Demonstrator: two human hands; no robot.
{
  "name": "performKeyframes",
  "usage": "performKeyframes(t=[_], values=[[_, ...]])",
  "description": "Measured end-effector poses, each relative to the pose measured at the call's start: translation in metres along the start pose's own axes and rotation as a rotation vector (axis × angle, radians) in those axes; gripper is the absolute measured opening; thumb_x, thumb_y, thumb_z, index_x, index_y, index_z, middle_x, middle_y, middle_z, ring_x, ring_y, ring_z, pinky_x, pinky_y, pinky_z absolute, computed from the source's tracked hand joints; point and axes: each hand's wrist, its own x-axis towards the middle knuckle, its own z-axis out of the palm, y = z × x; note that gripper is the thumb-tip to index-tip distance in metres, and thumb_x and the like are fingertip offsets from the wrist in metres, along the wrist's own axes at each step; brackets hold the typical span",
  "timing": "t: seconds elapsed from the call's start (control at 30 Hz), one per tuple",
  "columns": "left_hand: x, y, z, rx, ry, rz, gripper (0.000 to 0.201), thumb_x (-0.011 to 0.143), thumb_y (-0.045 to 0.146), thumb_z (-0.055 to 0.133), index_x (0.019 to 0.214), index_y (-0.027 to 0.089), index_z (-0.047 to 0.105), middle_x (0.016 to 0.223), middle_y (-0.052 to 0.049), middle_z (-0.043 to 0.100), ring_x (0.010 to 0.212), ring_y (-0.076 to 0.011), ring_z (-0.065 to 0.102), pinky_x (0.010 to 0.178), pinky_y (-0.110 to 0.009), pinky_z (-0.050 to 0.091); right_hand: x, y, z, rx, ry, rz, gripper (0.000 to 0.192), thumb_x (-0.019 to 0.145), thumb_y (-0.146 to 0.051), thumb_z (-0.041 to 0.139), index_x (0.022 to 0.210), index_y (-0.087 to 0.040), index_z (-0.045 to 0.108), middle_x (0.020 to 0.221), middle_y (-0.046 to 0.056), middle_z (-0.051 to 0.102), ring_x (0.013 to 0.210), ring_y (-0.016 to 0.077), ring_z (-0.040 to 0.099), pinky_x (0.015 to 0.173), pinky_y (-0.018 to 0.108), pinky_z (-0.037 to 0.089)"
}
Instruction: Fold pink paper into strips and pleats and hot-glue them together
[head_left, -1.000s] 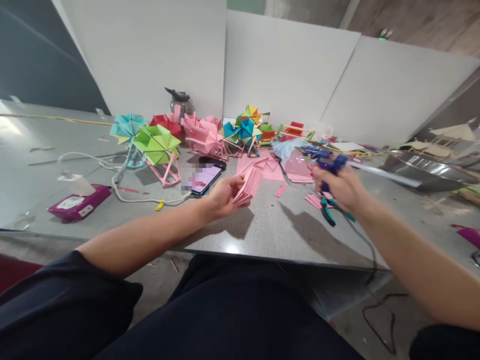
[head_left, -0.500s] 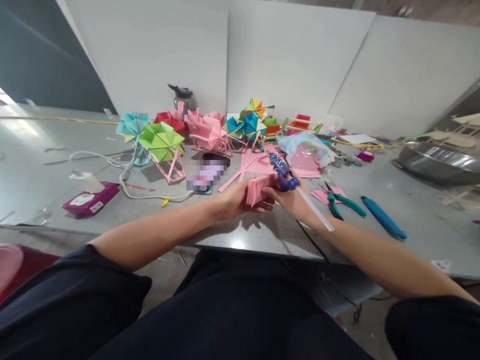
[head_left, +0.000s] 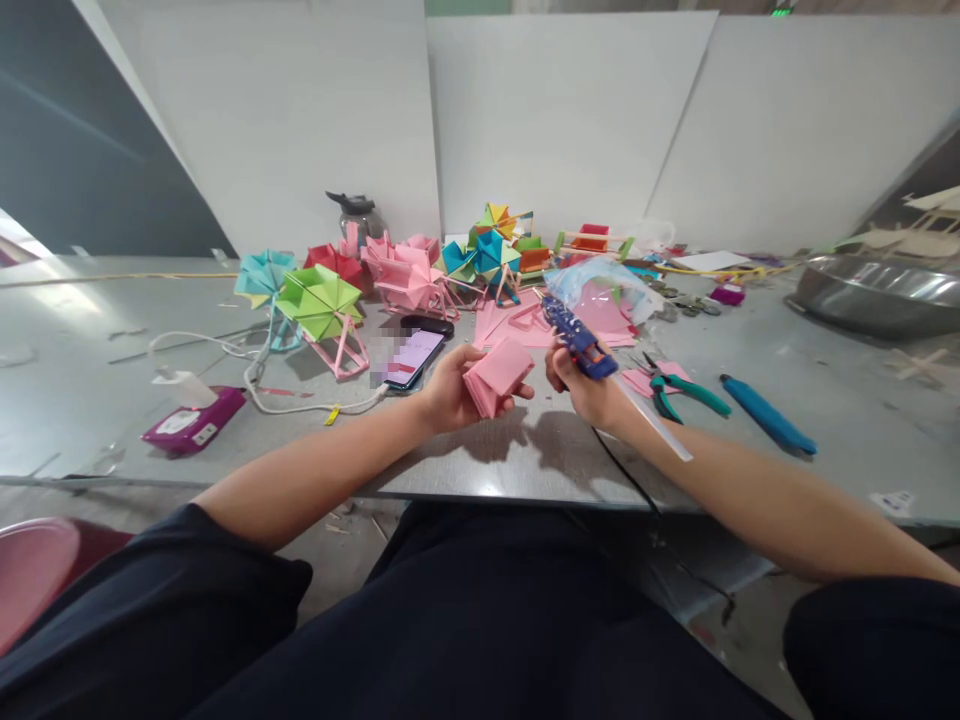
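Note:
My left hand (head_left: 448,392) is closed around a folded stack of pink paper (head_left: 501,374), held just above the table near its front edge. To its right, apart from the paper, my right hand (head_left: 589,392) grips a blue hot glue gun (head_left: 579,342). The gun's nozzle points up and away, and a clear glue stick (head_left: 652,418) sticks out of its back over my forearm. Pink paper sheets and strips (head_left: 504,322) lie on the table beyond both hands.
Folded paper wheels on stick frames, such as a green one (head_left: 321,303) and a pink one (head_left: 405,278), stand behind. A phone (head_left: 415,358) and purple power strip (head_left: 193,420) lie left. Green-handled pliers (head_left: 694,394), a blue tool (head_left: 769,415) and a metal bowl (head_left: 877,300) are right.
My right hand has let go of the pink paper and moved off to the right with the glue gun. The paper stack has tilted, its flat face now toward me. The view has shifted slightly.

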Motion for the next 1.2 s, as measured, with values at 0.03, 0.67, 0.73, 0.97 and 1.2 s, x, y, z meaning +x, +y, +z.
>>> performKeyframes(t=[0.03,0.67,0.73,0.97,1.2], values=[[0.0,0.001,0.0,-0.023,0.024,0.007,0.055,0.084,0.044,0.054,0.119,0.005,0.073,0.095,-0.024,0.082,0.065,-0.0239,0.072,0.059,-0.031,0.054,0.002,0.0,-0.003,0.036,-0.009,-0.012,0.074,0.083,-0.102,0.055,0.088,-0.028,0.049,0.065,-0.004,0.048,0.056,0.0161,0.046,0.058,0.035,0.044],[0.006,0.011,-0.004,-0.137,0.31,0.113,0.045,0.097,0.038,0.048,0.119,0.007,0.071,0.085,-0.018,0.079,0.074,-0.0295,0.076,0.063,-0.036,0.059,0.007,0.017,-0.02,0.125,-0.322,0.077,0.082,0.082,-0.1,0.061,0.091,-0.019,0.07,0.088,0.01,0.075,0.054,0.0159,0.067,0.042,0.027,0.046],[0.007,0.011,-0.005,-0.116,0.313,0.107,0.042,0.097,0.038,0.048,0.115,0.008,0.071,0.082,-0.017,0.078,0.073,-0.029,0.076,0.063,-0.037,0.06,0.006,0.023,-0.019,0.088,-0.32,0.095,0.083,0.081,-0.1,0.061,0.09,-0.018,0.073,0.085,0.009,0.075,0.058,0.0167,0.067,0.046,0.027,0.047],[0.01,0.007,-0.007,-0.053,0.274,0.116,0.039,0.094,0.037,0.056,0.114,0.007,0.072,0.086,-0.018,0.078,0.071,-0.0281,0.075,0.066,-0.037,0.061,0.002,0.034,-0.018,-0.089,-0.264,0.026,0.082,0.087,-0.099,0.052,0.071,-0.02,0.071,0.071,0.005,0.067,0.064,0.0175,0.058,0.06,0.031,0.049],[0.009,0.006,-0.001,-0.033,0.245,0.104,0.038,0.096,0.036,0.053,0.112,0.008,0.073,0.088,-0.017,0.079,0.072,-0.0278,0.076,0.065,-0.036,0.06,0.002,0.036,-0.017,-0.119,-0.244,0.026,0.083,0.087,-0.1,0.049,0.067,-0.022,0.065,0.07,0.006,0.066,0.067,0.0201,0.061,0.063,0.033,0.049]])
